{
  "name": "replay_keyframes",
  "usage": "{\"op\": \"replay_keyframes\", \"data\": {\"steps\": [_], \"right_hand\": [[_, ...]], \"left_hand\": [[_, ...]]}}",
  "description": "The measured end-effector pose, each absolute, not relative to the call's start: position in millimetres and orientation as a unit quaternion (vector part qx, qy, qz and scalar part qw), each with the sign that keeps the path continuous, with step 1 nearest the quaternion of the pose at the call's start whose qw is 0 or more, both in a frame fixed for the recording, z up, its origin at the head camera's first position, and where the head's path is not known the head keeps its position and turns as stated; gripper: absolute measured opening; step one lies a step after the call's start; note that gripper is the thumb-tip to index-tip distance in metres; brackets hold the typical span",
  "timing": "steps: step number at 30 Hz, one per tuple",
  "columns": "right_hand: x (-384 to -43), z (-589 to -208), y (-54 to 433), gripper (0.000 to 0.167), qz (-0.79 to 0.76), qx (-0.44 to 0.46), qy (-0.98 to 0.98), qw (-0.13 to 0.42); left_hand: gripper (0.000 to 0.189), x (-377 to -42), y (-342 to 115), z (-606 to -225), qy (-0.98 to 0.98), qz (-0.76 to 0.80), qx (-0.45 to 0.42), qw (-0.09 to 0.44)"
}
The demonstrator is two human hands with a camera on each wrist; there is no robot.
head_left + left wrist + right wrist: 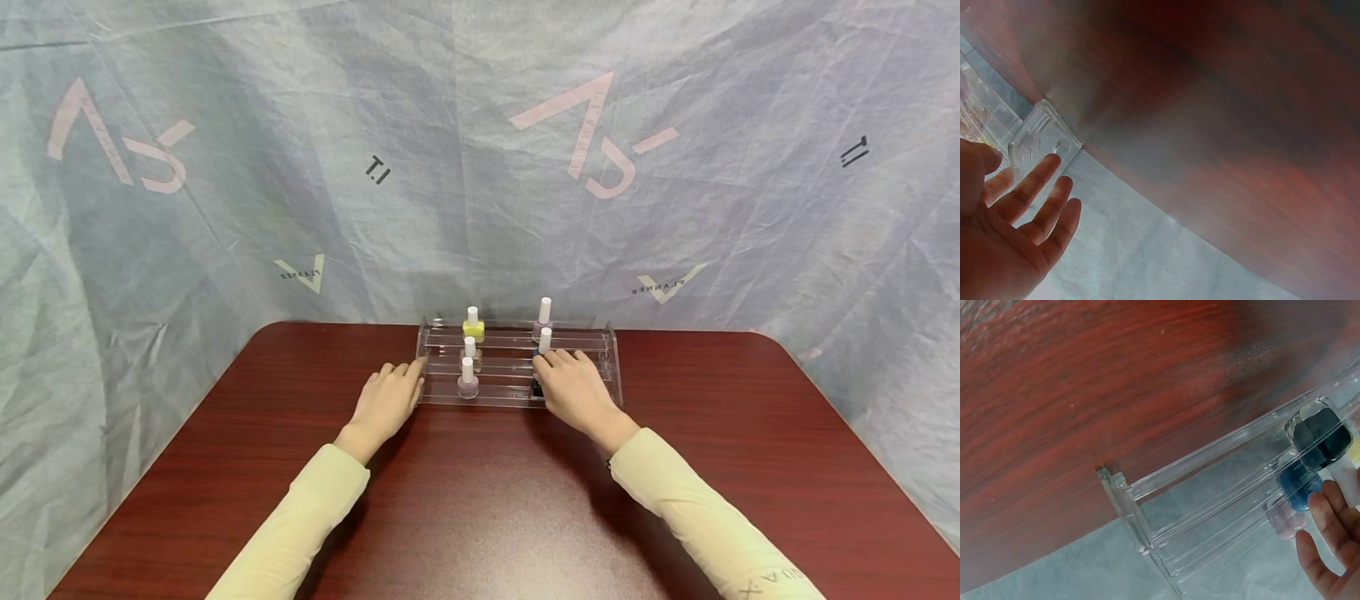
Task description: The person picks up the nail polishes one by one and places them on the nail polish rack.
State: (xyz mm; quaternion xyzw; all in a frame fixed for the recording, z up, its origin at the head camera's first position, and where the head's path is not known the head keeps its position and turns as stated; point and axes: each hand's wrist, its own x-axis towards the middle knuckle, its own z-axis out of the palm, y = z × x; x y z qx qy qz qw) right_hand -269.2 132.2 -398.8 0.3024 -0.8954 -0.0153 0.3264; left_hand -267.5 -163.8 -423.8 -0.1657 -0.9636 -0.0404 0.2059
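A clear acrylic tiered rack (504, 392) holds several nail polish bottles with white caps. My left hand (386, 400) touches the rack's left end, its fingers loosely extended beside the clear end panel (1044, 134). At the front tier on the right, my right hand (576, 387) pinches the white cap of a black nail polish bottle (1322, 439); the thumb is mostly hidden. Behind that bottle stand a blue nail polish bottle (1299, 484) and a pale purple one (1285, 519). On the left are a yellow bottle (473, 328), a clear-looking bottle (470, 358) and a pale pink-purple bottle (468, 386).
The rack stands near the back edge of a dark red wood table (465, 517). A grey fabric sheet (420, 225) with printed letters hangs behind the table and along its sides.
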Motion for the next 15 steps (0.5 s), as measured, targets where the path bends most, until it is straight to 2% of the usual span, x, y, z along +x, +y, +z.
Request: {"op": "replay_keyframes", "data": {"steps": [15], "right_hand": [[-269.6, -399.5, 131.7, 0.009, -0.019, 0.304, -0.897, 0.321]], "left_hand": [[0.036, -266.1, -162.6, -422.5, -0.965, -0.041, -0.163, 0.201]]}}
